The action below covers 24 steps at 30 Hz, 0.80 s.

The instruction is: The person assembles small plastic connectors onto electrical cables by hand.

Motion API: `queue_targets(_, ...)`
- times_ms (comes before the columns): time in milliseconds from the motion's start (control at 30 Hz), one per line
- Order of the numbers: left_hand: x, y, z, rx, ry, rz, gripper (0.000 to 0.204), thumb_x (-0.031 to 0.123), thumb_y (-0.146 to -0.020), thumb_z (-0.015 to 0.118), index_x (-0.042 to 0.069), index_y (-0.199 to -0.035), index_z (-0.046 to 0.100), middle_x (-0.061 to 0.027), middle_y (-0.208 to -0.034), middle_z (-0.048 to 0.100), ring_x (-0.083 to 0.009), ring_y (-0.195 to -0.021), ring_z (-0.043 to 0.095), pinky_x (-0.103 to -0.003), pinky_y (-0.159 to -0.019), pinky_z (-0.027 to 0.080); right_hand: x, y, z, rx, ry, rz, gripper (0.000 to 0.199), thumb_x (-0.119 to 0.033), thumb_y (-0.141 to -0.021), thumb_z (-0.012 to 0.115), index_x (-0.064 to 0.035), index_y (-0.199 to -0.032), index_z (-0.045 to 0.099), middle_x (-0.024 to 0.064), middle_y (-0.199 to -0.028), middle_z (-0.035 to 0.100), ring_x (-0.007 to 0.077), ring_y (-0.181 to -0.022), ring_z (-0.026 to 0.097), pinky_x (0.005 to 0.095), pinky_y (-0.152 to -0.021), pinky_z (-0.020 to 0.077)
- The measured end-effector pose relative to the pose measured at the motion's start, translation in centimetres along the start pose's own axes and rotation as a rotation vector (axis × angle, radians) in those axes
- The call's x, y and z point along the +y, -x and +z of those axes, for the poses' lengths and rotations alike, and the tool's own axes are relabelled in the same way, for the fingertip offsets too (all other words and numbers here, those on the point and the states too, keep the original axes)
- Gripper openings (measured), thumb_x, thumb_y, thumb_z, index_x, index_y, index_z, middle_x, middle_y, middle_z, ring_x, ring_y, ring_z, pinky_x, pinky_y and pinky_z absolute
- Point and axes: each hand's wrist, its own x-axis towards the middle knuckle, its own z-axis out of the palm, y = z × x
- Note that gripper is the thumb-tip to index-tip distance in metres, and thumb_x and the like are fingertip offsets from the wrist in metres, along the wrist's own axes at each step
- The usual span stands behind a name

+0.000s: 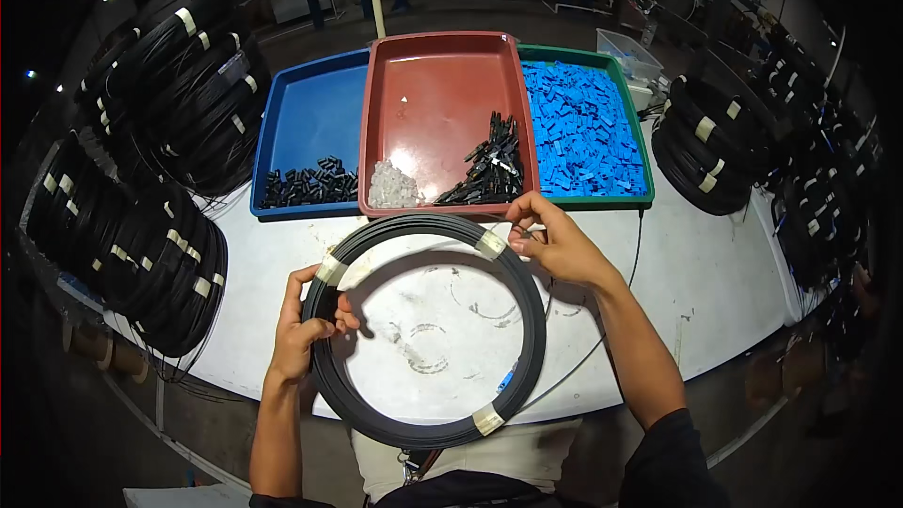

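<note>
A large coil of black cable, bound with pale tape bands, is held tilted over the near edge of the white table. My left hand is closed around its left side, fingertips showing inside the ring. At the coil's upper right, my right hand pinches a thin, dark length of cable; its tip is too small to make out. A small blue piece shows inside the ring at the lower right. One loose cable runs from the coil's lower right, behind my right forearm, toward the green tray.
Beyond the coil stand a blue tray with black pieces, a red tray with white and black parts, and a green tray full of blue clips. Stacked cable coils flank the white table, left and right.
</note>
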Motion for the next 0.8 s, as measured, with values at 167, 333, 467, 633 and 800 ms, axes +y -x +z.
queue_targets(167, -0.8, 0.6, 0.6, 0.036, 0.007, -0.005, 0.079, -0.005, -0.064, 0.046, 0.003, -0.142, 0.035, -0.0197, -0.107, 0.062, -0.0289, -0.102, 0.069, -0.036, -0.088, 0.055, 0.2, 0.3, -0.1, 0.123, 0.056, 0.161, 0.028, 0.008, -0.089, 0.065, -0.0026, -0.112, 0.053, 0.006, -0.087, 0.062, 0.0117, -0.066, 0.062, 0.0261, -0.059, 0.0506)
queue_targets(333, -1.9, 1.1, -0.4, 0.03, -0.334, -0.029, 0.073, -0.006, -0.065, 0.049, 0.001, -0.137, 0.043, -0.0151, -0.124, 0.06, -0.0203, -0.114, 0.059, -0.029, -0.097, 0.048, 0.6, -0.1, 2.5, 0.342, -0.022, 0.059, 0.021, 0.002, -0.093, 0.064, -0.004, -0.111, 0.055, 0.0074, -0.081, 0.066, 0.0111, -0.061, 0.062, 0.0287, -0.056, 0.0505)
queue_targets(467, -1.7, 0.8, 1.4, 0.096, -0.27, 0.074, 0.076, -0.006, -0.061, 0.051, -0.001, -0.137, 0.048, -0.0126, -0.121, 0.058, -0.0196, -0.11, 0.056, -0.026, -0.094, 0.047, 1.9, -0.3, 3.1, 0.308, 0.205, -0.224, 0.019, -0.001, -0.095, 0.064, -0.0023, -0.112, 0.056, 0.0089, -0.083, 0.067, 0.0098, -0.06, 0.061, 0.0277, -0.056, 0.0467)
queue_targets(633, -2.1, 0.9, 1.3, 0.147, -0.252, 0.031, 0.077, -0.008, -0.057, 0.052, -0.003, -0.134, 0.051, -0.016, -0.128, 0.059, -0.0241, -0.117, 0.057, -0.028, -0.101, 0.045, 1.8, -0.2, 2.2, 0.22, 0.016, 0.163, 0.025, -0.003, -0.094, 0.067, 0.0014, -0.115, 0.054, 0.0109, -0.085, 0.067, 0.0133, -0.061, 0.066, 0.0295, -0.054, 0.0531)
queue_targets(800, -2.1, 1.4, 1.1, 0.184, -0.245, 0.24, 0.068, -0.009, -0.052, 0.053, -0.003, -0.119, 0.059, -0.0216, -0.137, 0.059, -0.0289, -0.127, 0.055, -0.035, -0.11, 0.041, 0.8, 0.3, 0.0, 0.048, 0.016, 0.382, 0.025, -0.001, -0.095, 0.065, 0.0043, -0.116, 0.053, 0.0106, -0.082, 0.065, 0.0145, -0.057, 0.065, 0.0296, -0.048, 0.0537)
